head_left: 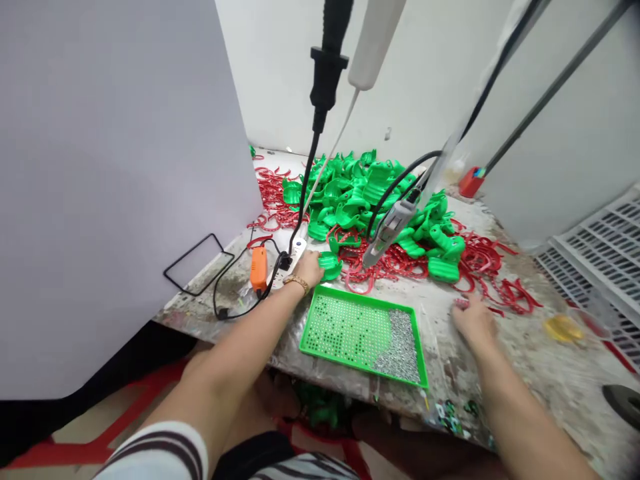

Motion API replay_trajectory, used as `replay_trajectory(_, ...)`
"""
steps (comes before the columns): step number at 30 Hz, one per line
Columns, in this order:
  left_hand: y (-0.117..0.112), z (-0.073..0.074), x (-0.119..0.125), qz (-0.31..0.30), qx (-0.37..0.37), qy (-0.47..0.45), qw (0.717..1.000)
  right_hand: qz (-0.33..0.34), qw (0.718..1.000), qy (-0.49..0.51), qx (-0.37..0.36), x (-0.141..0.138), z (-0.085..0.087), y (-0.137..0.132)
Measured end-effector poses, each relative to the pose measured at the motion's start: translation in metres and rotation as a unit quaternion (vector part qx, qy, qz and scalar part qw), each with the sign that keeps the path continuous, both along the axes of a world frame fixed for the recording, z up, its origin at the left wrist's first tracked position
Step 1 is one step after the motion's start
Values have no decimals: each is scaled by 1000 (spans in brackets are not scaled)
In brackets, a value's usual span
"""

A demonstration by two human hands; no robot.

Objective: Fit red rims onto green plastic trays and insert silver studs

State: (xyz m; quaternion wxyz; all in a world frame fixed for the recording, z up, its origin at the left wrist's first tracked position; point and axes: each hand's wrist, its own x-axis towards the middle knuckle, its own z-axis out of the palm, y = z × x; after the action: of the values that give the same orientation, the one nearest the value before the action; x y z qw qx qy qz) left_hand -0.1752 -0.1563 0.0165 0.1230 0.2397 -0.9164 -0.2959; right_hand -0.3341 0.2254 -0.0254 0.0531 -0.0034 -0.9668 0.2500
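Your striped sleeve (165, 453) is nearest, at seven o'clock. Ahead, the green tray (377, 333) sits near the table (445, 370) edge; a forearm knock could spill its metal bits (403, 347). At its three o'clock, your right hand (476, 325) meets a red strip (461, 303), eleven o'clock of the palm. At its eleven, your left hand (307, 269) touches a green piece (330, 265), three o'clock of those fingers. I can't tell whether either grip is closed. The black cable (306, 193) beyond could snag your left wrist.

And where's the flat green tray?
In the head view, the green tray lies just below the middle, at the near edge of the table, left of the right hand.
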Motion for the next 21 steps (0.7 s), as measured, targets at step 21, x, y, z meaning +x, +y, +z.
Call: replay_trajectory(21, 126, 69, 217, -407, 343, 72, 844, -4, 994, 94, 48, 75, 8, 57)
